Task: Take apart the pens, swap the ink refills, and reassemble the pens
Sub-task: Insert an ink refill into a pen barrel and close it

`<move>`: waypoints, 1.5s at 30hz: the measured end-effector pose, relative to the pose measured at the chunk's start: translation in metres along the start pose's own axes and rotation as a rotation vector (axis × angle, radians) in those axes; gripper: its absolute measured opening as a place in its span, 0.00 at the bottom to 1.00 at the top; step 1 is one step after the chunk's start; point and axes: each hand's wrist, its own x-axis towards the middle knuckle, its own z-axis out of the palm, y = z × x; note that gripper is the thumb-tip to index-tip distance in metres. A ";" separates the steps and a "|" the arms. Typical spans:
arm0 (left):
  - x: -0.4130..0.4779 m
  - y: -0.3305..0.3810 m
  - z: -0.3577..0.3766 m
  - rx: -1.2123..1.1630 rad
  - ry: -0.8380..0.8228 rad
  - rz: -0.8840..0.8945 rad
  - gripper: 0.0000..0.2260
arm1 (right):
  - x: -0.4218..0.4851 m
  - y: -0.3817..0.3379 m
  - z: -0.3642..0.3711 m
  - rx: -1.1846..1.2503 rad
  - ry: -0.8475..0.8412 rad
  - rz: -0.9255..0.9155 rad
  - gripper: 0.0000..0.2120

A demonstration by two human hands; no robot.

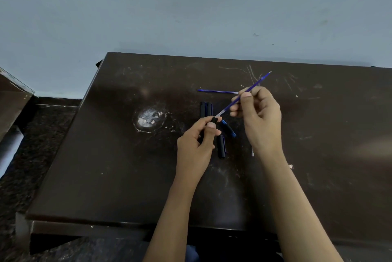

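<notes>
The right hand [257,113], fingers pinched on a blue refill [244,94], feeds it into the barrel [213,120] gripped by the left hand [196,147], so next it likely needs a straight push home.

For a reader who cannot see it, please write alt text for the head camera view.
A person's right hand feeds a blue ink refill into a black pen barrel held by the left hand, above a scratched dark table. On the table lie a second blue refill and several dark pen parts, in front of a pale blue wall.
</notes>
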 end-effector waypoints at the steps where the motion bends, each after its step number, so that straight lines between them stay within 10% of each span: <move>1: 0.000 0.000 0.000 0.002 -0.002 0.005 0.10 | 0.000 0.001 0.001 -0.027 -0.016 0.004 0.07; 8: 0.000 0.000 -0.001 0.014 0.014 0.064 0.12 | -0.002 0.002 -0.003 -0.392 -0.323 0.021 0.08; 19: 0.002 -0.001 -0.001 -0.001 0.102 0.041 0.11 | -0.007 0.028 0.000 -0.886 -0.239 0.114 0.12; 28: 0.001 -0.002 -0.004 0.074 0.038 0.156 0.13 | -0.012 -0.012 -0.002 0.598 0.071 0.365 0.05; 45: 0.001 -0.009 -0.003 0.181 0.014 0.223 0.15 | -0.019 0.006 -0.009 0.525 0.031 0.276 0.03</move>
